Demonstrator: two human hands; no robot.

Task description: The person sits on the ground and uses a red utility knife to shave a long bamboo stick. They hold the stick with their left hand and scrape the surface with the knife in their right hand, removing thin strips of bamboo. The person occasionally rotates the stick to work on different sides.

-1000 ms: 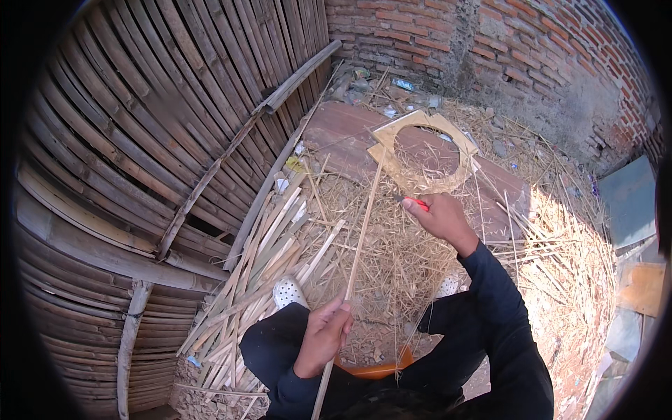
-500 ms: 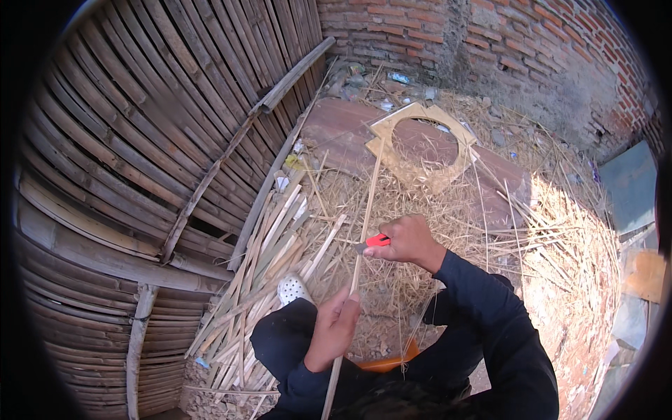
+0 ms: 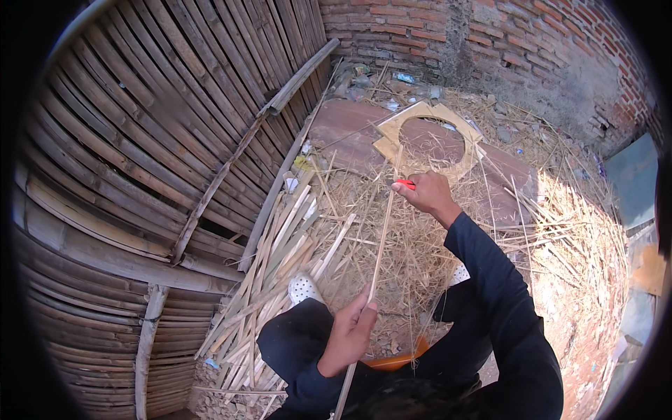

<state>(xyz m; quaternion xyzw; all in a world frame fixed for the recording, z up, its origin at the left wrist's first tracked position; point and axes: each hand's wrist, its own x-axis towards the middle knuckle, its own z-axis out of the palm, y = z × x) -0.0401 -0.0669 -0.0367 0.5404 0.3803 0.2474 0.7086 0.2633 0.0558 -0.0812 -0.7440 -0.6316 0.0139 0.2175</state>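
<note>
Where a pile of pale strips [image 3: 280, 260] lies at about half past ten from the left hand [image 3: 348, 332], none of it is in either grip. Rightward, the left hand is closed, thumb and fingers clamped on a thin strip [image 3: 383, 241] in front of the body. Its long axis runs from between six and seven o'clock, below that hand, up toward half past twelve. Next along, a red-handled tool [image 3: 404, 184] sits at the strip's upper stretch, its handle gripped in the closed right hand [image 3: 430, 194], at one o'clock from the left. The right hand is thus nearer the far end, the left nearer the body. Beyond the right hand, at twelve o'clock, lies a board with a round hole [image 3: 385, 148]; the strip's far tip overlaps its edge, and whether they touch I cannot tell. The tool's blade is too small to make out, the right fingers are partly hidden, and the picture's lower edge cuts off the strip's near end.
</note>
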